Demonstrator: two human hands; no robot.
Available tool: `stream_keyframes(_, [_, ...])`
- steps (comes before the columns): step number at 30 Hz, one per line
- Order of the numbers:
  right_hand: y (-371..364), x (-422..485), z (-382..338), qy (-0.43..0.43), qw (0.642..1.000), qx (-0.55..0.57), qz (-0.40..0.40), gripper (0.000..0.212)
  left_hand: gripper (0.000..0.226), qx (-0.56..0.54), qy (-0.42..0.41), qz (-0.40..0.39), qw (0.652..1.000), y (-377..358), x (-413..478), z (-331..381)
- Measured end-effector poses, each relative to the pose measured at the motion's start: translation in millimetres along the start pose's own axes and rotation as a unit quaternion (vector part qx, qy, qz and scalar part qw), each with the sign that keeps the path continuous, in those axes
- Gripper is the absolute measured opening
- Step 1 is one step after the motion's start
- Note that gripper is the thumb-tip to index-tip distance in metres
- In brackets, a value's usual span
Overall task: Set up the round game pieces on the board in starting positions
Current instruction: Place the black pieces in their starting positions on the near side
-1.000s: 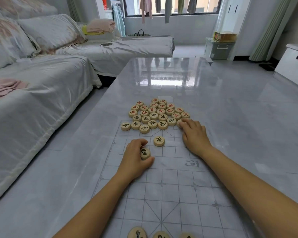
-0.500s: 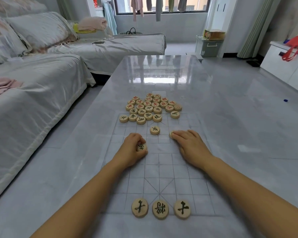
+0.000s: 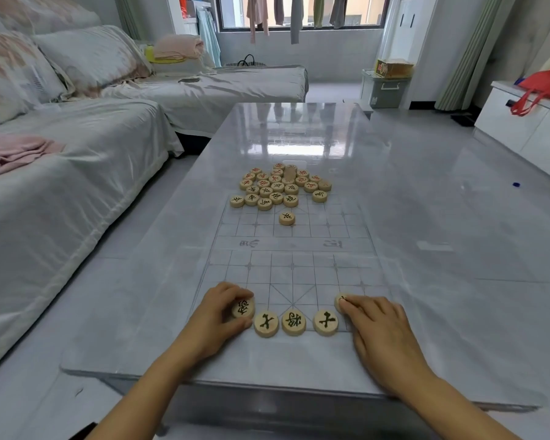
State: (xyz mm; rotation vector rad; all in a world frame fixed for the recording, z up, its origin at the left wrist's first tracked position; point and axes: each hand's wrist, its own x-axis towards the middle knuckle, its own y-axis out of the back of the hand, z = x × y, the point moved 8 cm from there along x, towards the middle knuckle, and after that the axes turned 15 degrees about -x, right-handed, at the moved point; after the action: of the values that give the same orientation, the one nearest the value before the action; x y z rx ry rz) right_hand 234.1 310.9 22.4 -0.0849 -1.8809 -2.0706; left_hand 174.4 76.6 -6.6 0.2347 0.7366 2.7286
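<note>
On the glossy grey tabletop [image 3: 426, 217], along the near edge of the clear gridded board [image 3: 302, 274]: left hand [image 3: 216, 315], fingers curled round a pale round wooden piece [image 3: 243, 308] marked in black; three matching pieces [image 3: 293, 322] in a row just beside; right hand [image 3: 378, 331], fingers straight, pressing another such piece [image 3: 339, 302].

Bright window daylight, tabletop [image 3: 299, 128] glare, wide-angle warping.

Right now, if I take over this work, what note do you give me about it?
Left hand grips a black-marked piece at the near row's left end; right hand presses straight fingers on a second piece at the right end.
Done: three pieces stand between them.
Left: seat these two, then place the lone piece and the pile at the far end of the board.
</note>
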Motion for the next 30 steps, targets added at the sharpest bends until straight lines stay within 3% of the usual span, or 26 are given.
stream_keyframes(3, [-3, 3, 12, -0.012, 0.997, 0.071, -0.015, 0.041, 0.048, -0.041, 0.012, 0.004, 0.999, 5, -4, -1])
stream_keyframes(8, [-26, 21, 29, -0.016, 0.98, 0.174, -0.091, 0.05, 0.039, -0.006, -0.011, 0.002, 1.0, 4, -9, 3])
stream_keyframes(11, [-31, 17, 29, -0.025, 0.973, 0.218, -0.069, 0.041, 0.057, -0.029, 0.001, -0.008, 1.0, -1, -14, 4])
stream_keyframes(13, [-29, 15, 30, -0.03, 0.973, 0.225, -0.042, 0.035, 0.062, 0.002, -0.007, -0.016, 1.0, -11, -15, 9])
stream_keyframes(16, [-27, 15, 31, -0.027, 0.971, 0.237, -0.037, 0.024, 0.048, 0.08, -0.025, 0.029, 0.996, -18, -11, 14])
stream_keyframes(22, [-27, 16, 29, -0.033, 0.97, 0.238, -0.043, 0.023, 0.041, 0.071, -0.015, 0.046, 0.996, -15, -10, 9])
stream_keyframes(30, [-29, 10, 30, -0.04, 0.969, 0.239, -0.043, 0.026, 0.07, 0.023, 0.023, 0.037, 0.999, -9, -14, 4])
